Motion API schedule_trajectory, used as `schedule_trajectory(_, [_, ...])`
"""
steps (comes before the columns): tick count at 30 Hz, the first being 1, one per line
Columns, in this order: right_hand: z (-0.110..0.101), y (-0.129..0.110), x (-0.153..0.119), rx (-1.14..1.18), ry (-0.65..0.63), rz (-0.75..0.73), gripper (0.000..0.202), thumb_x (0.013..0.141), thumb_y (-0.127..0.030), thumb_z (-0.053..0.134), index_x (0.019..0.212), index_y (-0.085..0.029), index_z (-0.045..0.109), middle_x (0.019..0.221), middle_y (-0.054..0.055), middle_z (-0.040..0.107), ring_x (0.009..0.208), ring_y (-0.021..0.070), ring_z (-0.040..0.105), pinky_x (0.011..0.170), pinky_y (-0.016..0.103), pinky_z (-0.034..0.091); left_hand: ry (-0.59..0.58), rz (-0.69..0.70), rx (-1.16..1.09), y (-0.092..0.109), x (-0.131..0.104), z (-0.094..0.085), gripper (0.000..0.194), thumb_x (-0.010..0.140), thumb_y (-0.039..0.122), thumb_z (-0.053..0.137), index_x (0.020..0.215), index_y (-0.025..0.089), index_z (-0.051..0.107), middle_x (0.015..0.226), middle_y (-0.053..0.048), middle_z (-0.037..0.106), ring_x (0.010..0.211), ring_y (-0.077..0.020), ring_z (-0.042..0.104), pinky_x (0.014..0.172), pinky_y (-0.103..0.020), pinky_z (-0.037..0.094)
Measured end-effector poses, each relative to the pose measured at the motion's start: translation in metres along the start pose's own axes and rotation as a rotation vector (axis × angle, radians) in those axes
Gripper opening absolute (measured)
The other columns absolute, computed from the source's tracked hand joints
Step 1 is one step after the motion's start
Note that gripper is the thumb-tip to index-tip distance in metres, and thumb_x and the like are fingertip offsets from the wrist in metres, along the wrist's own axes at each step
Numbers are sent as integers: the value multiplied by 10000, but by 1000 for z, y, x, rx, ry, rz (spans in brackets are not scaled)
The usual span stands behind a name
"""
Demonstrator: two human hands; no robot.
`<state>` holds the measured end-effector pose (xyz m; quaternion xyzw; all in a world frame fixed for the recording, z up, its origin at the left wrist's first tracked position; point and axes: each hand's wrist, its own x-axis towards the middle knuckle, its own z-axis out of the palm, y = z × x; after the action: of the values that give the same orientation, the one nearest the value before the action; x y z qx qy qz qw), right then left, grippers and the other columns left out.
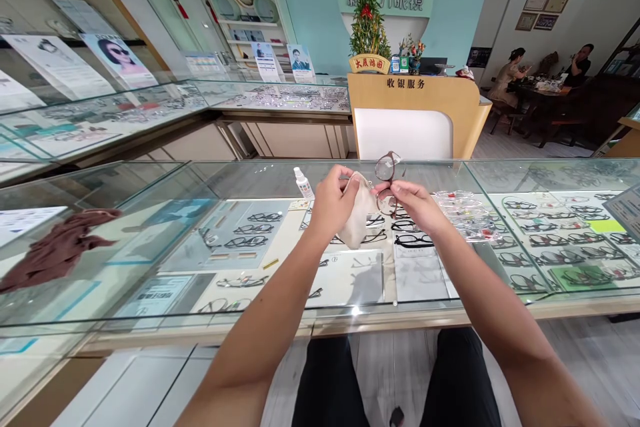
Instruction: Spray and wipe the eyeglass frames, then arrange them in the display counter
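The scene is being lit brightly and evenly, with small white highlights being thrown back by the glass countertop, one being seen at its front edge. Soft shadows and faint reflections are being cast across the glass. The seating area at the far right is being left dimmer. Straight lines are being bent and stretched toward the edges by the wide lens, while fine detail in the distance is being softened.
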<state>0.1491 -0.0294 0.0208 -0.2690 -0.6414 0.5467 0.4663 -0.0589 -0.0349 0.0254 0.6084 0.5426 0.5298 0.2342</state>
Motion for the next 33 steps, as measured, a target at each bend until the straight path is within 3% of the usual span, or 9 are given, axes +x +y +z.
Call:
schedule_trajectory(3, [5, 2, -1, -42, -36, 26, 535, 858, -776, 763, 973, -266, 874, 1117, 50, 841, 1095, 248, 728, 1002, 376, 543, 6, 9, 2, 1, -1, 2, 211, 1004, 437, 654, 952, 247, 577, 707, 19, 684, 560, -170, 501, 612, -320, 332])
schedule_trajectory(8, [7, 4, 2, -92, 136, -57, 535, 801, -819, 790, 930, -308, 878, 1269, 46, 801, 1359, 289, 661, 1233, 437, 456, 12, 15, -15, -1, 0, 6, 213, 1008, 432, 634, 931, 253, 548, 638, 42, 579, 562, -165, 475, 601, -317, 314])
schedule_trajectory(15, [10, 17, 6, -105, 249, -108, 570, 784, -850, 782, 933, -308, 877, 1312, 79, 764, 1478, 306, 571, 1282, 466, 420, -59, 87, -219, -7, -4, 15, 430, 967, 671, 657, 963, 259, 534, 727, 21, 533, 610, -159, 444, 588, -309, 332])
schedule_trajectory(21, [10, 22, 8, -47, 326, -128, 569, 798, -847, 771, 959, -310, 868, 1300, 61, 788, 1416, 294, 616, 1281, 472, 429, -140, 113, -256, -5, -6, 21, 601, 895, 845, 630, 936, 260, 498, 754, 21, 463, 668, -164, 426, 633, -313, 369])
schedule_trajectory(26, [11, 20, 7, -67, 352, -184, 541, 826, -831, 757, 923, -311, 871, 1276, 53, 823, 1385, 291, 645, 1286, 488, 431, -172, 211, -269, -5, -10, 25, 580, 943, 821, 606, 929, 244, 545, 811, -2, 591, 731, -166, 525, 695, -301, 449])
schedule_trajectory(30, [12, 16, 5, -129, 343, -207, 584, 862, -844, 704, 902, -286, 870, 1305, 62, 828, 1375, 310, 655, 1266, 513, 442, -175, 361, -225, -5, -16, 28, 514, 1030, 714, 559, 974, 217, 679, 1093, -92, 776, 1008, -218, 708, 892, -337, 550])
schedule_trajectory(33, [13, 14, 4, -123, 314, -221, 559, 894, -816, 693, 877, -286, 870, 1318, 65, 829, 1387, 314, 648, 1254, 508, 445, -129, 390, -236, -6, -18, 31, 464, 1040, 644, 593, 993, 211, 752, 1191, -117, 803, 1103, -239, 737, 908, -344, 578])
